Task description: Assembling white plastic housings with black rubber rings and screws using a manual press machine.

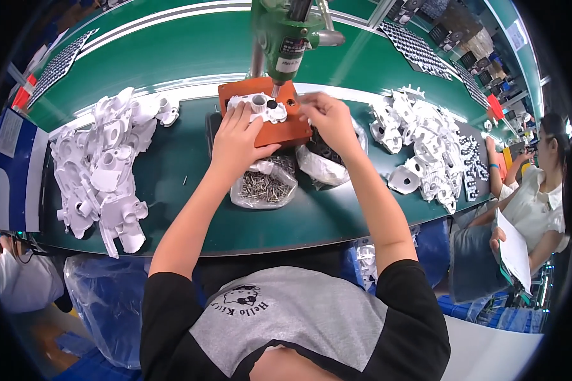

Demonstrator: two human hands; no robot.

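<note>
A white moulded plastic part [274,114] with a round raised collar and a black round piece in it lies on an orange fixture block [279,134]. My left hand [236,132] holds the part down, fingers over its left end and thumb low along the block's front. My right hand [329,120] is at the block's right side, fingers curled together; whatever they hold is hidden. Just above the black piece stands the tip of a green press or driver head [286,47]. In front of the block sits a clear bag of small metal screws or pins [265,185].
White plastic parts are heaped on the left [105,165] and right [426,146] of the green table [190,219]. A white bag [324,168] with dark pieces sits below my right hand. A person with a clipboard [513,247] is at the right.
</note>
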